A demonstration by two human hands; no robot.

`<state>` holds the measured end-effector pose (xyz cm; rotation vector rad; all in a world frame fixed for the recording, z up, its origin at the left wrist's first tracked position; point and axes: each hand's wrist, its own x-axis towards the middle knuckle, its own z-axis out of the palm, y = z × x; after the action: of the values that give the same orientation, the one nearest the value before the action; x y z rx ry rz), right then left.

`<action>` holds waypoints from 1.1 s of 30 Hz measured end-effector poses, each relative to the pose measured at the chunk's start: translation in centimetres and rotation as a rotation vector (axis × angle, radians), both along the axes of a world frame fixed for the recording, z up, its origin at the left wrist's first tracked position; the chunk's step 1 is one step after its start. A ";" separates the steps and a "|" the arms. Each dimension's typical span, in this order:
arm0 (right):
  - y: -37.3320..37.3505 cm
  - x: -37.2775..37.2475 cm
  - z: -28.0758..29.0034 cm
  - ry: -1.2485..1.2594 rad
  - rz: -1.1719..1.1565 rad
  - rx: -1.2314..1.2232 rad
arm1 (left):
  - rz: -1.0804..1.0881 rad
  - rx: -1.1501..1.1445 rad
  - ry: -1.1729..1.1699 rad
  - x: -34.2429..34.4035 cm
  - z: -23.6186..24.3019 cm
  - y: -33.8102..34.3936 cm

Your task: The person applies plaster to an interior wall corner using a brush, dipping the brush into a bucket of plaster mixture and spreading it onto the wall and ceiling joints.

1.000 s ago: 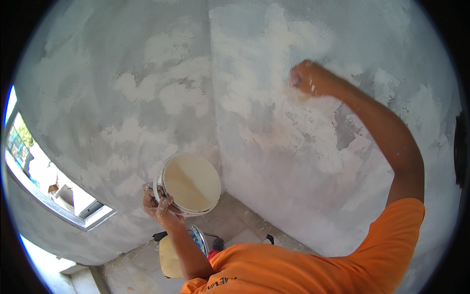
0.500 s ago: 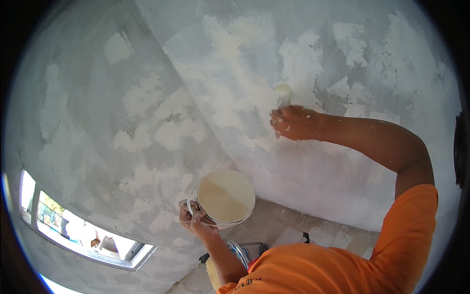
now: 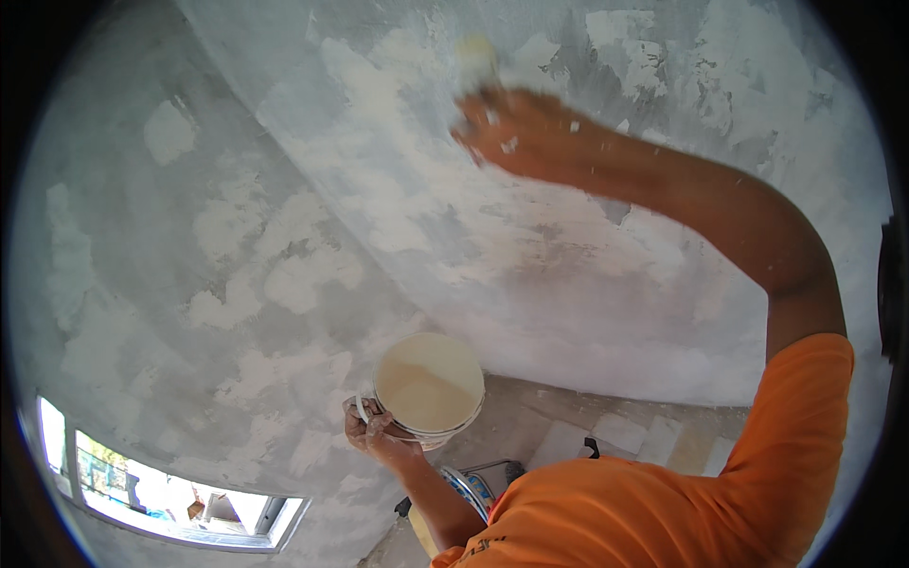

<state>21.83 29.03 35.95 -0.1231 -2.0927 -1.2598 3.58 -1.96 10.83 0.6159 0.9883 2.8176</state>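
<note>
Nearest, an orange sleeve (image 3: 663, 511) fills the lower right. Just left of it, the left hand (image 3: 374, 431) has its fingers curled around the wire handle of a round white bucket (image 3: 429, 386), its open mouth facing up, filled with smooth cream-coloured paste. Lower left is a window opening (image 3: 180, 497). Farther off, the right hand (image 3: 525, 133), speckled with paste, is closed on a blurred tool (image 3: 476, 57) whose pale end points up the wall (image 3: 284, 237), grey and rough with white patches.
</note>
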 end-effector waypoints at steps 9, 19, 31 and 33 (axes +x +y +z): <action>5.5 0.4 -4.9 -0.242 0.271 -0.887 | 0.046 0.036 0.028 0.5 0.3 0.3; 3.6 -0.1 -0.6 0.178 -0.138 0.258 | 0.155 -0.068 -0.131 1.1 0.8 0.3; 3.9 -2.3 6.0 0.135 0.385 -0.885 | 0.083 0.071 -0.029 1.4 1.4 1.5; 2.6 -2.8 7.4 0.304 0.397 -0.590 | 0.212 0.054 -0.121 2.3 1.9 1.4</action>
<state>19.03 31.65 43.35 -0.1401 -2.0253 -0.3458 5.90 -0.58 12.73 0.3593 1.0130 3.0314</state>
